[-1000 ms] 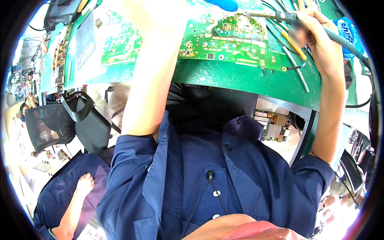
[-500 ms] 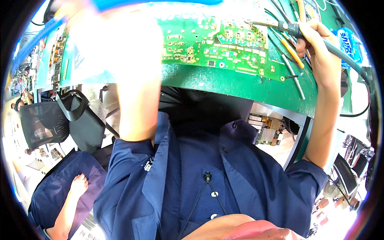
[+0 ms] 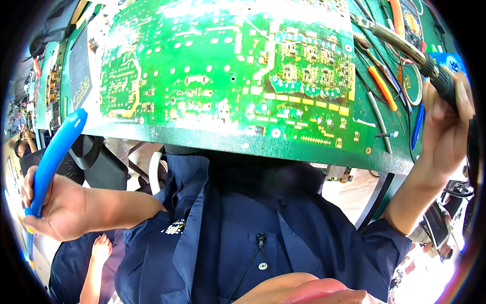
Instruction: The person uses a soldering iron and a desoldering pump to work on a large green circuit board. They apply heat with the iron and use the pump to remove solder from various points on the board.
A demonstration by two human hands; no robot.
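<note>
A green bench (image 3: 385, 157) fills the top of the view, with a big green circuit board (image 3: 228, 76) lying on it. The right hand (image 3: 445, 126) is closed around a soldering iron (image 3: 405, 48), whose tip points at the top right corner of the board. The left hand (image 3: 55, 207) is closed around a blue suction pump (image 3: 53, 157), held low, left of the board and well apart from it. Small tools (image 3: 382, 88) lie right of the board. The step looks like fixing solder spots. Next, the pump likely needs to come up to the board.
</note>
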